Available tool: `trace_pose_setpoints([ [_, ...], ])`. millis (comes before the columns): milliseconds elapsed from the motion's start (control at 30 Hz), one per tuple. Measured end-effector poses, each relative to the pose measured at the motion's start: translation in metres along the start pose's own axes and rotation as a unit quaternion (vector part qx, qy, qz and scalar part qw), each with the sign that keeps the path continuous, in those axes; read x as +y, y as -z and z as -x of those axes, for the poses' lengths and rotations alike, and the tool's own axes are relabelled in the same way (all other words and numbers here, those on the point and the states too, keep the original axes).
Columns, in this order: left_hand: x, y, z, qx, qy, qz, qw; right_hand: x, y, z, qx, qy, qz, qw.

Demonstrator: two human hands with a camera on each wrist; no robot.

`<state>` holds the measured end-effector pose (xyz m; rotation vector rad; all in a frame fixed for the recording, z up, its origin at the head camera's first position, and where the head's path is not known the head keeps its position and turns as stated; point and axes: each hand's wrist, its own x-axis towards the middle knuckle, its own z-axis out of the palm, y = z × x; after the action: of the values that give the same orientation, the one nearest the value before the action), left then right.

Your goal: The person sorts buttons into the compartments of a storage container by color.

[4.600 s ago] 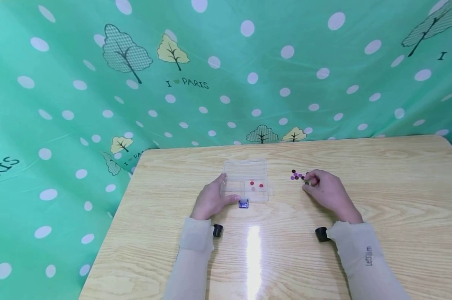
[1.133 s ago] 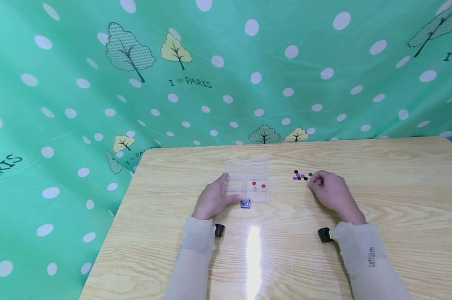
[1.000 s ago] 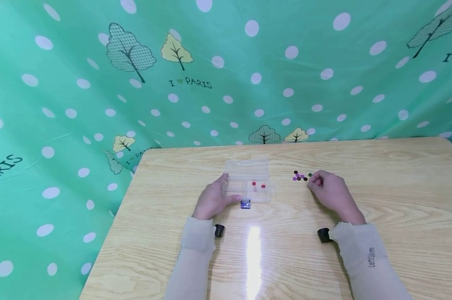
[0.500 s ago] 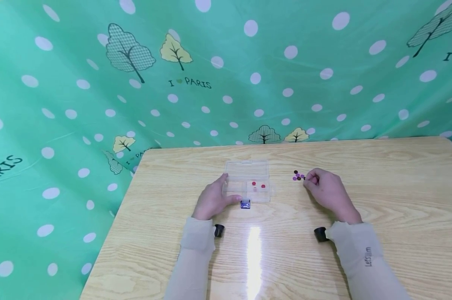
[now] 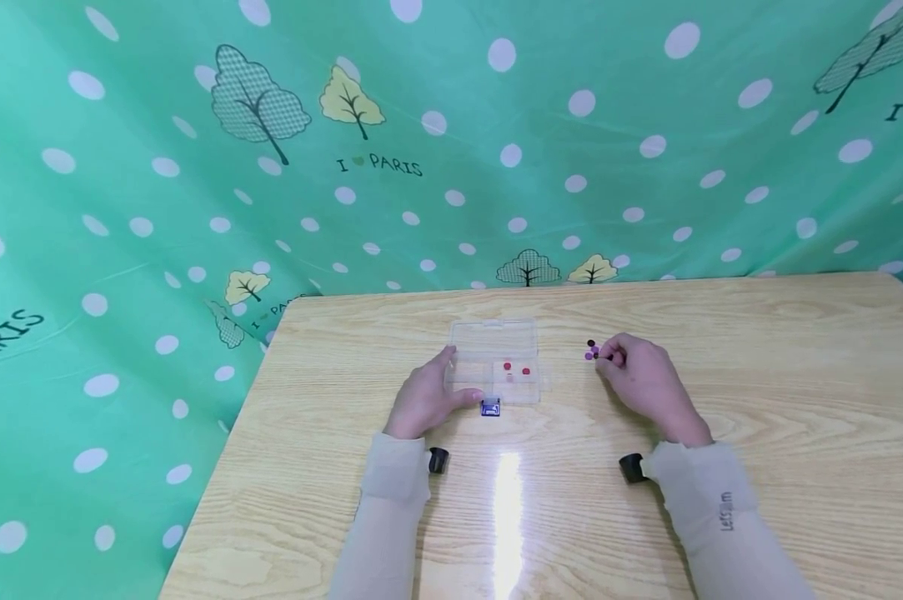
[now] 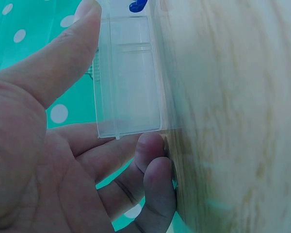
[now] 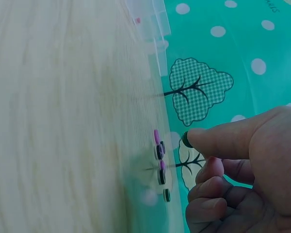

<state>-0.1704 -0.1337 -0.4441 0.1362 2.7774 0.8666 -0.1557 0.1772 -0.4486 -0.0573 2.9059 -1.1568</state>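
Note:
In the head view, a clear plastic box (image 5: 526,392) lies with its lid (image 5: 492,337) folded back. My left hand (image 5: 427,396) grips the left end, thumb along the front edge near a blue latch (image 5: 490,407); the left wrist view shows fingers around that end. Two red discs (image 5: 526,372) and a pale pink one (image 5: 509,378) sit in the right compartment. My right hand (image 5: 642,379) pinches a small dark green disc (image 7: 186,140), seen at the thumb tip in the right wrist view. Beside it lie several purple and black discs (image 7: 159,151) and a green disc (image 7: 167,195).
The wooden table (image 5: 308,500) carries the box and the loose discs, with a bright light reflection in front. A green dotted cloth (image 5: 421,150) hangs behind the table and on its left. Black wrist cameras (image 5: 633,468) stick out from both sleeves.
My right hand has shifted left over the loose discs, covering some that showed earlier, including the green one on the table. My left hand and the box have stayed in place.

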Motion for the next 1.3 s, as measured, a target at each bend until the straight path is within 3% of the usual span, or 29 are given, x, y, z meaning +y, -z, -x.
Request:
trace_pose_setpoints([
  [1300,0.000,0.000,0.000,0.001,0.005,0.004,1.0000,-0.037,-0.027,-0.004,-0.019,0.022,-0.017,0.999],
])
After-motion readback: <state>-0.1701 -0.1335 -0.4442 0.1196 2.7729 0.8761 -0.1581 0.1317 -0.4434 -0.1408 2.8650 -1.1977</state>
